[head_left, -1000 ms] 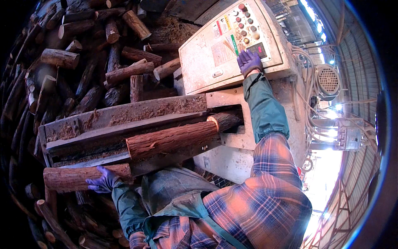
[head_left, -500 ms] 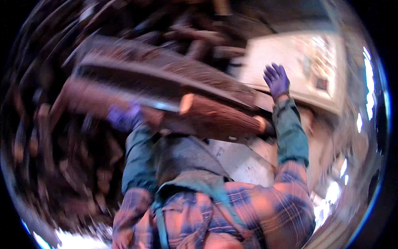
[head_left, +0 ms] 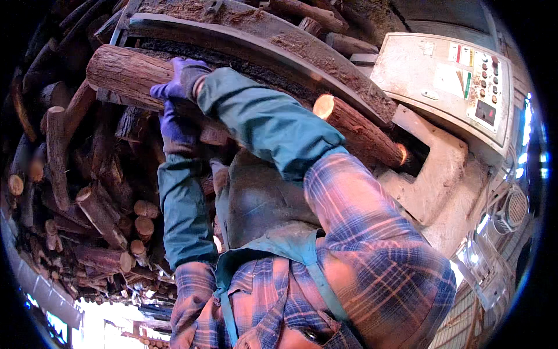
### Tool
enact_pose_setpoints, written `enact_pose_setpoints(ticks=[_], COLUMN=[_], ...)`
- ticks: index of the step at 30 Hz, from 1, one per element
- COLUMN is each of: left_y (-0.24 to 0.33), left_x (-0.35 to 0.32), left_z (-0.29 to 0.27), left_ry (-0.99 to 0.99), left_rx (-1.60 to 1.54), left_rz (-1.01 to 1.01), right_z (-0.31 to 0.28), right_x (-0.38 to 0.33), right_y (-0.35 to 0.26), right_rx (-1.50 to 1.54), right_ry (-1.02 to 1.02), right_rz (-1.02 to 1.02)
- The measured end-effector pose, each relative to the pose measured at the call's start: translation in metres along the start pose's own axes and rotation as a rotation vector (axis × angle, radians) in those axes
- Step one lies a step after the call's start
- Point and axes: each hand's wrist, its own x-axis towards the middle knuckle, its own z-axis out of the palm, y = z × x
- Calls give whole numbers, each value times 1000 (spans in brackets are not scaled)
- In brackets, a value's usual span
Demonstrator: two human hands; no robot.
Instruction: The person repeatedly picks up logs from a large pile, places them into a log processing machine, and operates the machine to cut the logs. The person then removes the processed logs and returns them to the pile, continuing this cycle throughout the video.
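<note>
A thick brown log (head_left: 125, 72) lies slantwise at the upper left, along the near side of a metal trough. My right hand (head_left: 192, 75), in a purple glove, reaches across my body and wraps over the log's upper side near its right part. Just below, my left hand (head_left: 177, 125), also gloved in purple, grips the log from the near side; some of its fingers are hidden. A second log (head_left: 360, 128) with a pale cut end lies in the trough, its far-right end at the dark opening of a beige machine (head_left: 444, 136).
A beige control box (head_left: 433, 70) with buttons stands at the upper right. The trough's metal rail (head_left: 250, 49) is strewn with wood debris. Piled logs (head_left: 102, 215) fill the left side, and more logs (head_left: 349, 43) lie beyond the trough. A grey apron (head_left: 261, 192) hangs before me.
My right hand has left the area beside the control box and swung left onto the thick log. My left hand stays at that log. The second log sits nearer the machine opening.
</note>
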Motion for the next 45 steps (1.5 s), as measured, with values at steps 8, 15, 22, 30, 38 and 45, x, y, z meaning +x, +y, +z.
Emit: enact_pose_setpoints(ticks=[8,15,22,30,38,45], left_y=[97,209,222,-43,-360,-628], left_x=[-30,-46,-180,-362,-487,-420], left_z=[-124,-52,-3,215,214,271], left_ry=[431,-107,-338,50,447,1255], left_rx=[-2141,-2094,-1660,-1405,-764,-1261], left_rz=[-497,-41,-429,-1136,-1495,-987], right_z=[-96,-113,-102,-5,262,431], right_x=[-77,-81,-157,-159,-3,165], right_y=[54,147,222,155,-119,-250], right_rx=[71,-315,-122,-155,-202,-697], right_ry=[83,253,308,376,-275,-124], right_rz=[-256,-271,-287,-281,-678,-805])
